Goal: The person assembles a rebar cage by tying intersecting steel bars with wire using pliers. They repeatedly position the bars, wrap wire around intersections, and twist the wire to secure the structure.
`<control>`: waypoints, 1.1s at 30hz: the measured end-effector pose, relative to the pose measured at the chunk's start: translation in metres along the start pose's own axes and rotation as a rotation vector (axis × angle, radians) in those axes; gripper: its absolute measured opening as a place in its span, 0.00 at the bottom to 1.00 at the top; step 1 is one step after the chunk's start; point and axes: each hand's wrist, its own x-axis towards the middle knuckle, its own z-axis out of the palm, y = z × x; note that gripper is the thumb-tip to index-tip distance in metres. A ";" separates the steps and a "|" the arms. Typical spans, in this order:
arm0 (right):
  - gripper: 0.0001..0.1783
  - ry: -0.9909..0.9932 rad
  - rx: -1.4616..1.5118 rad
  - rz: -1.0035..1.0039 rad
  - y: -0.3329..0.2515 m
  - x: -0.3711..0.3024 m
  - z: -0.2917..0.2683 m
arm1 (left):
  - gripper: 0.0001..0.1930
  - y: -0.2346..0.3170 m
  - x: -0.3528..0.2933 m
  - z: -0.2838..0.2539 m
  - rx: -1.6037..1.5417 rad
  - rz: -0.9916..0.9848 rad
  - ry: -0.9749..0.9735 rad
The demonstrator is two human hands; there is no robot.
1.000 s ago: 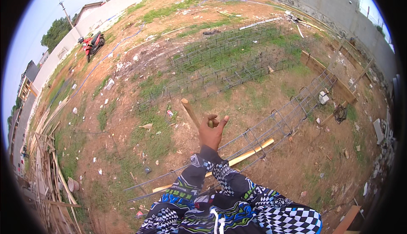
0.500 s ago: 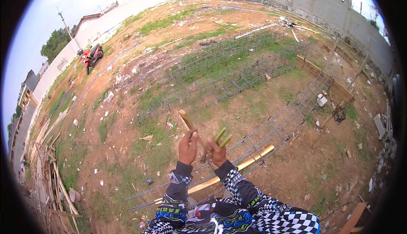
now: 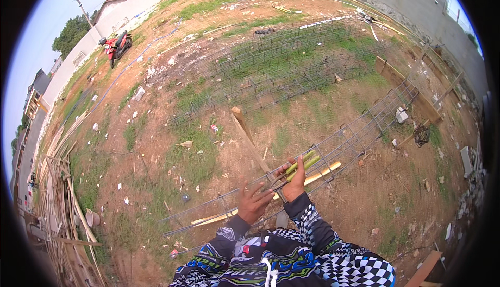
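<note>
My right hand [image 3: 296,182] is closed around pincers with yellow-green handles [image 3: 304,166], which point up and to the right. The pincers' head, lower left between my hands, is partly hidden by fingers. Just left of it, my left hand [image 3: 253,203] is open with its fingers spread over the steel rods. Beneath both hands lies a long rebar cage [image 3: 341,144] with square stirrups, running from the lower left to the upper right. A wooden stake [image 3: 252,144] rises beside the cage and ends next to my right hand.
A pale wooden plank [image 3: 325,172] lies under the cage. More rebar cages [image 3: 281,73] stretch across the grass beyond. Bamboo poles [image 3: 62,198] are heaped at left near a bucket [image 3: 92,217]. A formwork board [image 3: 429,109], a white block [image 3: 401,114] and a wire coil [image 3: 421,135] lie right.
Both hands have come down and to the right toward the cage. My left hand has let go of the wooden stake and spread its fingers; the pincers stay in my right hand.
</note>
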 end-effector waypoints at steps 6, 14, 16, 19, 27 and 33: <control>0.26 -0.178 -0.022 -0.313 0.003 -0.051 -0.016 | 0.11 -0.058 -0.032 -0.014 -0.917 -0.781 0.326; 0.27 0.027 -1.406 -0.764 0.061 -0.209 -0.076 | 0.20 -0.067 -0.113 -0.062 -0.952 -0.744 0.063; 0.24 0.070 -1.551 -0.364 0.081 -0.260 -0.091 | 0.20 -0.048 -0.130 -0.053 -1.044 -0.763 -0.071; 0.26 0.312 -1.497 -0.060 0.144 -0.300 -0.169 | 0.19 -0.030 -0.147 -0.042 -1.180 -0.778 -0.238; 0.22 -0.039 -1.625 1.119 0.363 -0.526 -0.483 | 0.14 -0.015 -0.153 0.012 -0.770 -0.294 -0.390; 0.20 0.700 -1.105 1.075 0.377 -0.561 -0.445 | 0.16 -0.031 -0.165 0.009 -0.525 -0.233 -0.274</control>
